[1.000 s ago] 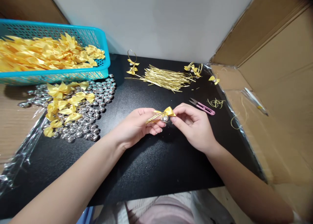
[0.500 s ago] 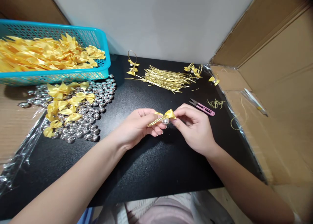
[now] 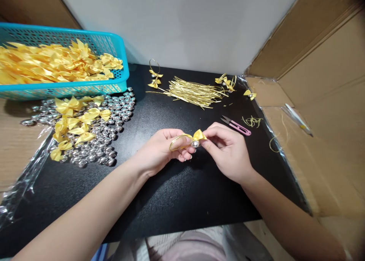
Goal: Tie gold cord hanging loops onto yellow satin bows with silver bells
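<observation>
Between my two hands, above the black table (image 3: 171,200), is a yellow ribbon bow (image 3: 199,134) with a silver bell-like bead (image 3: 195,143) at its middle. A loop of gold cord (image 3: 172,144) runs from it over my left thumb. My left hand (image 3: 168,147) is closed on the bow's left side, thumb against the fingers, which partly hide the cord. From the right, my right hand (image 3: 225,148) pinches the bow's other end between thumb and forefinger.
A blue basket (image 3: 125,63) of yellow bows stands back left, with silver beads (image 3: 94,150) and loose bows before it. Gold cords (image 3: 196,93) lie at the back, finished bows (image 3: 155,79) beside them. Pink thread snips (image 3: 236,125) and cord scraps (image 3: 252,121) lie right.
The gold cord at my left thumb now shows as a rounder, wider loop. Bow and bead have shifted slightly right; both hands keep their grip.
</observation>
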`<state>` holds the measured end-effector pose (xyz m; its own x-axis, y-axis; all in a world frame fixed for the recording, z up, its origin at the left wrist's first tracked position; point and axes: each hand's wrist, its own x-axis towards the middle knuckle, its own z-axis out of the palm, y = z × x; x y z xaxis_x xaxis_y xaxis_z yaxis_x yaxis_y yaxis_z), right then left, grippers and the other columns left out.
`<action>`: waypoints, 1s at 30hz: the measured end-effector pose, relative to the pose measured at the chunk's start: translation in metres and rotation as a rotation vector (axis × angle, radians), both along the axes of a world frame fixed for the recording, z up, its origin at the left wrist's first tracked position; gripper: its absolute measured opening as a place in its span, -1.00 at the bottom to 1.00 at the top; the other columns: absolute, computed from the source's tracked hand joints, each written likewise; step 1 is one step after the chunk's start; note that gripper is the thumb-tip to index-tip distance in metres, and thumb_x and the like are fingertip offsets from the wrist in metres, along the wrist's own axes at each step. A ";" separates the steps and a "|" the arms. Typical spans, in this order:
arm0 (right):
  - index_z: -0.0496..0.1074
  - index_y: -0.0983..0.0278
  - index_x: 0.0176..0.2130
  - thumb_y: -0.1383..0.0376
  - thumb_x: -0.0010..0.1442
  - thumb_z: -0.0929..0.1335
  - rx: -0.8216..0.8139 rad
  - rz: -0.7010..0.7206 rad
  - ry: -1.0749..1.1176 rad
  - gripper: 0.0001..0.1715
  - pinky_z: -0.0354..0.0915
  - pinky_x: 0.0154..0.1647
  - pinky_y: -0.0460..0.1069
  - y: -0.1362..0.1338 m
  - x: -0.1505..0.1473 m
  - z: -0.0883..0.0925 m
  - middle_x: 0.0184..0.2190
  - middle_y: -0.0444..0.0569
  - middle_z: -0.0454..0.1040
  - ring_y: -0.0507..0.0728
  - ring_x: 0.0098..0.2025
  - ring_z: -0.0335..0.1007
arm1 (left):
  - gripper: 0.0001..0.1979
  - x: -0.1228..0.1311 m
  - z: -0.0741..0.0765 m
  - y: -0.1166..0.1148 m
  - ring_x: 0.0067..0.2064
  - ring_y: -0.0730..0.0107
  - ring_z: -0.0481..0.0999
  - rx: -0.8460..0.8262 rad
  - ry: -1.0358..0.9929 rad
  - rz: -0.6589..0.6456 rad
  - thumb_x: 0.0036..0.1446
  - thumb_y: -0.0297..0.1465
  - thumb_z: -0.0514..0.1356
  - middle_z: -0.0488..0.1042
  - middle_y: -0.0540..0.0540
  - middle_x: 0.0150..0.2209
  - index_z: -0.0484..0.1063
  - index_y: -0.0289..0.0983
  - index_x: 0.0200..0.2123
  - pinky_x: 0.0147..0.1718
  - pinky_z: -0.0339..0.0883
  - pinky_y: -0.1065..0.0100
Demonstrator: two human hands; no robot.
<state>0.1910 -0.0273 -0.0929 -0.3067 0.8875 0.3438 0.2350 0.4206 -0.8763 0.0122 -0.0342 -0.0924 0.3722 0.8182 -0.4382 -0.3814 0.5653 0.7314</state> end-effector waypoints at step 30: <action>0.47 0.31 -0.40 0.49 0.17 0.35 0.102 -0.010 -0.088 -0.85 0.26 -0.43 -0.08 -0.001 0.001 -0.001 -0.48 -0.12 0.39 0.00 -0.44 0.31 | -0.73 0.002 -0.003 0.001 -0.68 0.61 0.45 0.024 0.068 0.054 -0.27 -0.36 0.50 0.58 -0.01 -0.63 0.47 -0.32 -0.66 -0.66 0.34 0.63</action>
<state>0.1915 -0.0285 -0.0935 -0.3305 0.8528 0.4045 0.3139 0.5035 -0.8050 0.0140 -0.0333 -0.0955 0.2972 0.8468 -0.4412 -0.3598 0.5273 0.7697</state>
